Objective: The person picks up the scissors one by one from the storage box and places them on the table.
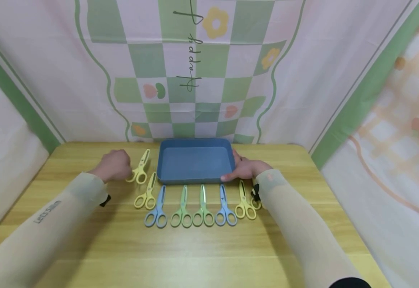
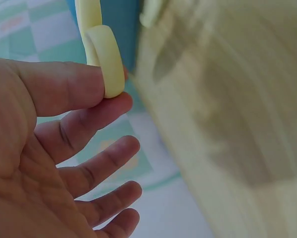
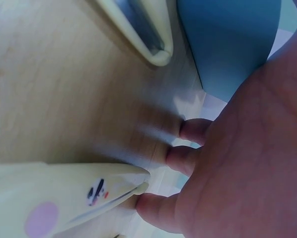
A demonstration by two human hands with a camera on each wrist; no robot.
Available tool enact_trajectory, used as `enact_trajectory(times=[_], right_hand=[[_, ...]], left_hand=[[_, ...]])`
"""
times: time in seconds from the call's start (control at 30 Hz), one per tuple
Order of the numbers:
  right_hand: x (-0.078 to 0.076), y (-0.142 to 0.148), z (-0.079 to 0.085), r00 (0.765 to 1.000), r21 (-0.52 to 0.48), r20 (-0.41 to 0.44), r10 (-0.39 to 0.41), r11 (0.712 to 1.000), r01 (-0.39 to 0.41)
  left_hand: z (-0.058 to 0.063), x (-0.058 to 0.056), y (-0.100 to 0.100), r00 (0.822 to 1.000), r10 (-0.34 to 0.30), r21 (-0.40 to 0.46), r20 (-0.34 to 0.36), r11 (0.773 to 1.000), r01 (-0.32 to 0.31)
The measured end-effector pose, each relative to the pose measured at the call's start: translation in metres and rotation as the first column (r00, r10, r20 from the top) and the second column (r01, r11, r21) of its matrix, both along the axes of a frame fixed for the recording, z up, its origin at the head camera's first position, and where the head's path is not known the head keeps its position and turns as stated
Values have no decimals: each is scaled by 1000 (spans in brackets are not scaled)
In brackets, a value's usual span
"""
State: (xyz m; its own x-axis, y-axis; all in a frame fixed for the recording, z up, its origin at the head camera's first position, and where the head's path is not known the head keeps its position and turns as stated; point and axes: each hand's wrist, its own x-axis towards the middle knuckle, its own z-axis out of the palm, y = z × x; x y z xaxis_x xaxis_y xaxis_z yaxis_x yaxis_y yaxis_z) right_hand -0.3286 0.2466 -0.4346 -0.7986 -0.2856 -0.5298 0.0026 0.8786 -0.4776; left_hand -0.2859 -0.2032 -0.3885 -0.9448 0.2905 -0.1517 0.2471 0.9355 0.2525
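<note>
My left hand [image 1: 115,165] pinches one finger loop of yellow scissors [image 1: 140,175] between thumb and index finger; in the left wrist view the loop [image 2: 116,67] shows between them and the other fingers are spread. The blades point away, beside a blue rectangular tray [image 1: 196,162]. At the tray's front right corner is my right hand [image 1: 247,169], thumb along the front side and fingers along the right side. Below that hand lie yellow scissors [image 1: 244,204]; another yellow pair [image 1: 256,203] is mostly hidden by the wrist. Two yellowish scissors [image 3: 79,201] show in the right wrist view.
In front of the tray stretches a row of scissors: yellow [image 1: 146,196], blue [image 1: 157,212], green [image 1: 182,210], green [image 1: 202,210] and blue [image 1: 225,208]. They lie on a wooden table [image 1: 195,256]. A checked curtain [image 1: 213,60] hangs behind the table's far edge.
</note>
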Motion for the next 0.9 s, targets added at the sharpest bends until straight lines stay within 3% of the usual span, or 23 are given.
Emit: enact_trajectory(times=[0.2,0.43,0.63,0.9], right_hand=[[2,-1,3,1000,-1,-3,-10,1000,10],[8,-4,8,1000,5,-5,-5,1000,5],[6,-3,7,1000,12,-2,-2,1000,2],[-1,0,0,1000,-4,-10,-3,1000,3]], left_hand=[[-9,9,-29,1000,4,-15,31,1000,-3],[-20,16,-46,996,17,-38,87,999,-14],[-25,19,-46,993,42,-16,114,999,-40],[-32,17,-36,996,38,-37,75,999,-36]])
